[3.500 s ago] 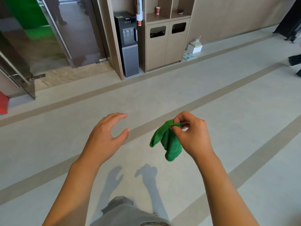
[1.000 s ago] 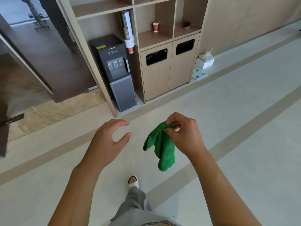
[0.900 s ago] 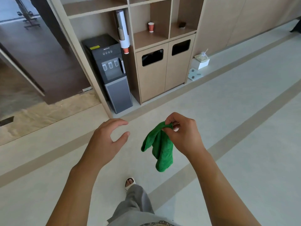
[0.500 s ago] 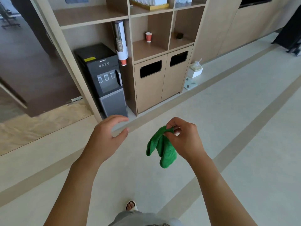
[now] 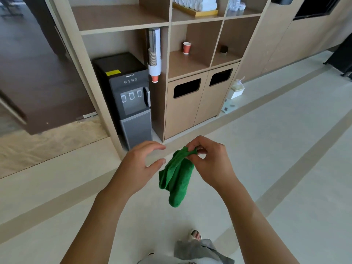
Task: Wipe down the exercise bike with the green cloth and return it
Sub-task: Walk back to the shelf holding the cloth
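Near the camera, above the pale floor point(image 5: 285, 168), the right hand point(image 5: 208, 162) pinches the top edge of the crumpled green terry cloth point(image 5: 176, 176), which hangs down in the air. The left hand point(image 5: 140, 164) is just beside it, empty, fingers loosely bent. Farther away stand a dark grey water dispenser point(image 5: 129, 96) and a light wooden shelf cabinet point(image 5: 190, 107) with an orange paper cup point(image 5: 186, 48)
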### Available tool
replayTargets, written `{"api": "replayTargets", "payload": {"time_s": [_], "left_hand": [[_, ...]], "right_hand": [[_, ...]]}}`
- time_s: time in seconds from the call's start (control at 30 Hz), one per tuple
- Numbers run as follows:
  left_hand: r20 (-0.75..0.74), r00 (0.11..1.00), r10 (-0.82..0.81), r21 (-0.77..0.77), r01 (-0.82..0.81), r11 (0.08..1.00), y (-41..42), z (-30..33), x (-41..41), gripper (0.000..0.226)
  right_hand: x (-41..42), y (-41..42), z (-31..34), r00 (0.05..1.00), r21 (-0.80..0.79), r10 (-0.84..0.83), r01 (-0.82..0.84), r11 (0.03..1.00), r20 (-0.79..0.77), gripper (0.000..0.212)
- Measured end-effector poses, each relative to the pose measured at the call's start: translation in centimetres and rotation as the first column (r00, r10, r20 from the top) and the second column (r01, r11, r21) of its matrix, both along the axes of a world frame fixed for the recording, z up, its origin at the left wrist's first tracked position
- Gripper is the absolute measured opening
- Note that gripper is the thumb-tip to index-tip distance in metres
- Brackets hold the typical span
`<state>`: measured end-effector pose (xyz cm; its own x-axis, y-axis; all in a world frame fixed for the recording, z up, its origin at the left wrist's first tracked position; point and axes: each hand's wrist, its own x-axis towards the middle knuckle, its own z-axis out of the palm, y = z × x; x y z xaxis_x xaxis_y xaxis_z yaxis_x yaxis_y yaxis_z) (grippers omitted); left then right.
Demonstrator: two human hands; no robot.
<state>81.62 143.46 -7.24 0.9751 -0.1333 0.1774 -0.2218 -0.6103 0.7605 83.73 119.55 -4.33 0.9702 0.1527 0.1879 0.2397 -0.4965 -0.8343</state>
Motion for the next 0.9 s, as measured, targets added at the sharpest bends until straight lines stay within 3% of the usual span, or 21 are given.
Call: {"api": "replayTargets", "payload": {"time_s": [0.47, 0.7, 0.9], "left_hand": [[0.005, 0.993, 0.115, 0.02, -0.115, 0.993, -3.2, 0.3, 17.0, 0.031], [0.089, 0.972, 0.216, 0.056, -0.222, 0.974, -5.8, 1.3, 24.8, 0.012], [0.0, 0.976, 0.217, -0.038, -0.217, 0.975, -8.2, 1.7, 28.5, 0.015]], "right_hand": [[20.7, -1.1, 0.9, 0.964, 0.147, 0.254, -0.264, 0.953, 0.083, 0.033], [30.2, -3.4, 1.4, 0.917, 0.192, 0.382, -0.398, 0.897, 0.115, 0.033], [35.5, -4.3, 0.2, 0.911, 0.289, 0.406, -0.41, 0.865, 0.075, 0.029]]}}
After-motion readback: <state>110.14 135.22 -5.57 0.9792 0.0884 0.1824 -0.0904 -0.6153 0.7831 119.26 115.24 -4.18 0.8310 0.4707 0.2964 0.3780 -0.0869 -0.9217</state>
